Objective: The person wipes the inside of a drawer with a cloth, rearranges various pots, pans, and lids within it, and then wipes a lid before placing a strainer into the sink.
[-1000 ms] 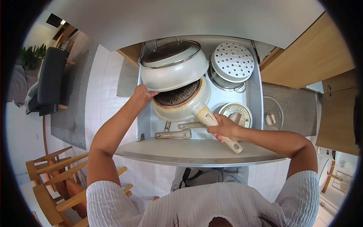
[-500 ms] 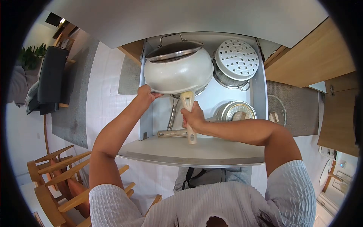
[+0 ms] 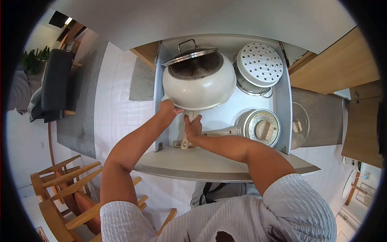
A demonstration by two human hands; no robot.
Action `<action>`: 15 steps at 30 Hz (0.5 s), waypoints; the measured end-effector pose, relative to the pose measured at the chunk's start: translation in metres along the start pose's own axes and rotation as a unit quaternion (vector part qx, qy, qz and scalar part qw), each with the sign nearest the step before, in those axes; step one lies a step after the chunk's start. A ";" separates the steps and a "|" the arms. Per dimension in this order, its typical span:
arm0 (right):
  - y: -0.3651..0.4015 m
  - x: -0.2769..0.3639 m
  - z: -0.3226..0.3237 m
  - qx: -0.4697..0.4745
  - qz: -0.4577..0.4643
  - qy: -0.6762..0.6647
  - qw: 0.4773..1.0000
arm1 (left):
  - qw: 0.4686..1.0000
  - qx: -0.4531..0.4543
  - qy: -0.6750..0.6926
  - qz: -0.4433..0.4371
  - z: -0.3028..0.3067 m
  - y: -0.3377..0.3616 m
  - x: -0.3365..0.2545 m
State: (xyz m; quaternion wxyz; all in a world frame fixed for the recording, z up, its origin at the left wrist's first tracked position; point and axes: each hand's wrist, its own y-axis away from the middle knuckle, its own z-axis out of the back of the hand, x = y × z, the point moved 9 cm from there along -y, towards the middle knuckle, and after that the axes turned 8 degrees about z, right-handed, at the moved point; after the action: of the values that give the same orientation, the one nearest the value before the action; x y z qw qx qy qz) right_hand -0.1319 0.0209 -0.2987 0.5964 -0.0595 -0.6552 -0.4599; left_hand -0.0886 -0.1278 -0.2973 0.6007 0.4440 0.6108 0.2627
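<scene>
A large cream-white pan (image 3: 201,90) sits tilted at the back left of the open drawer, a dark round patch showing on its upper side. Over that patch leans a metal-rimmed lid (image 3: 192,55) with a wire handle. My left hand (image 3: 169,109) is closed on the pan's near rim at the left. Closed around the pan's light handle, my right hand (image 3: 193,127) is just to the right of it; the handle's end with its hanging hole pokes out below the fingers. Another light handle (image 3: 219,132) passes behind my right forearm, from a smaller lidded pot (image 3: 262,128).
A white perforated steamer tray (image 3: 261,64) rests on a steel pot (image 3: 254,86) at the drawer's back right. The drawer's front panel (image 3: 209,163) is close to my body. A glass lid (image 3: 299,126) shows outside the drawer's right wall. A wooden chair (image 3: 72,193) stands lower left.
The pan has tipped, so more of its dark patch shows. My right hand and the handle have swung left, closer to my left hand. The view has shifted slightly.
</scene>
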 end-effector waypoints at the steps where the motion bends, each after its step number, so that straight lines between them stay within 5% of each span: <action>1: -0.005 -0.005 -0.002 -0.010 0.010 0.116 0.993 | 1.000 -0.004 0.001 0.007 0.006 -0.009 0.006; 4: -0.014 -0.008 -0.012 -0.044 0.034 0.171 0.984 | 0.999 -0.033 0.012 0.037 0.021 -0.019 0.022; 5: -0.021 -0.015 -0.017 -0.046 0.034 0.171 0.984 | 0.989 0.048 -0.130 -0.044 0.037 -0.071 0.022; 7: -0.035 -0.016 -0.035 0.005 0.108 0.199 0.974 | 0.883 0.152 -0.351 -0.272 0.066 -0.150 0.024; 11: -0.034 -0.017 -0.050 0.106 0.049 0.100 0.988 | 0.921 0.133 -0.303 -0.206 0.079 -0.157 0.018; 13: -0.033 -0.016 -0.052 0.110 0.026 -0.021 0.993 | 0.900 -0.016 -0.398 -0.180 0.100 -0.170 0.010; 15: -0.025 -0.009 -0.041 0.156 -0.023 -0.060 0.986 | 0.987 -0.047 -0.153 -0.021 0.067 -0.096 0.018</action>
State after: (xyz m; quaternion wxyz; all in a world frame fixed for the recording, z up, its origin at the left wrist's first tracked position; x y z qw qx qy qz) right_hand -0.1149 -0.0168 -0.3253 0.5477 0.0217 -0.7543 -0.3614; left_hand -0.0431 -0.1713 -0.3980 0.7125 0.4374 0.5079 0.2076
